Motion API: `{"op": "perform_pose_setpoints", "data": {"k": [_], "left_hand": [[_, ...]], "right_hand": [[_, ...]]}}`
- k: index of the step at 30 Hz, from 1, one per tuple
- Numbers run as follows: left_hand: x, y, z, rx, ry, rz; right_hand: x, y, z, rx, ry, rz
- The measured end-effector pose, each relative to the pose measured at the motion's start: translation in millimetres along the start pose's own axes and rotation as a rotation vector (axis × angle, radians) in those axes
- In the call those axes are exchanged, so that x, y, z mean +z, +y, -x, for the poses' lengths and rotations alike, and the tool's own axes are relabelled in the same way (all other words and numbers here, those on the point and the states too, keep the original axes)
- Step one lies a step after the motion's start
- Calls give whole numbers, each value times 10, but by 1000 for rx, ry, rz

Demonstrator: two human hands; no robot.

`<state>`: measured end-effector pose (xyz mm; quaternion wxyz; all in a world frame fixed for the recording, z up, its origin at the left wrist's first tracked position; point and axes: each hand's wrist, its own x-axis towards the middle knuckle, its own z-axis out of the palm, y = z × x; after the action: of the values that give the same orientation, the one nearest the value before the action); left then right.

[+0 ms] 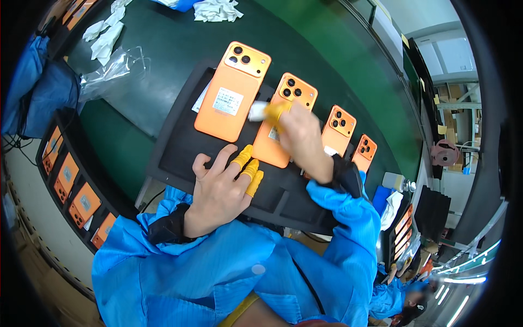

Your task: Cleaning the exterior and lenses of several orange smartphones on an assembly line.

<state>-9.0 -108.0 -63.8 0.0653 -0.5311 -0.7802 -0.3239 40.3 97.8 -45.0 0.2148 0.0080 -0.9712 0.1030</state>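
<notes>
Several orange smartphones lie camera side up in a black tray (180, 143). The leftmost phone (226, 106) has a white label on its back. Over the second phone (272, 151), my right hand (298, 128) is closed on a white wipe (257, 111), smeared by motion. Yellow finger cots cover fingers on both hands. My left hand (220, 182) rests at the tray's near side with fingers spread, its tips by the second phone's lower corner; whether they touch it I cannot tell. To the right are a third phone (339, 131) and a fourth phone (364, 152).
Crumpled white wipes (218, 10) and a clear plastic bag (117, 71) lie on the green bench. Another tray of phones (68, 174) stands at the left. A small bottle (393, 181) and a white cloth (390, 210) sit at the right. Other people work nearby.
</notes>
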Motion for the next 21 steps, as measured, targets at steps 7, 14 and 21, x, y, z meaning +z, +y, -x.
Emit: {"op": "perform_pose_setpoints", "data": {"k": [7, 14, 21], "left_hand": [[-417, -518, -173, -169, 198, -225], [-448, -644, -78, -389, 154, 150], [-368, -338, 85, -142, 61, -186]], "right_hand": [[-103, -324, 361, -206, -201, -158], [-380, -289, 432, -68, -369, -259], [-297, -105, -751, 173, 121, -307]]}}
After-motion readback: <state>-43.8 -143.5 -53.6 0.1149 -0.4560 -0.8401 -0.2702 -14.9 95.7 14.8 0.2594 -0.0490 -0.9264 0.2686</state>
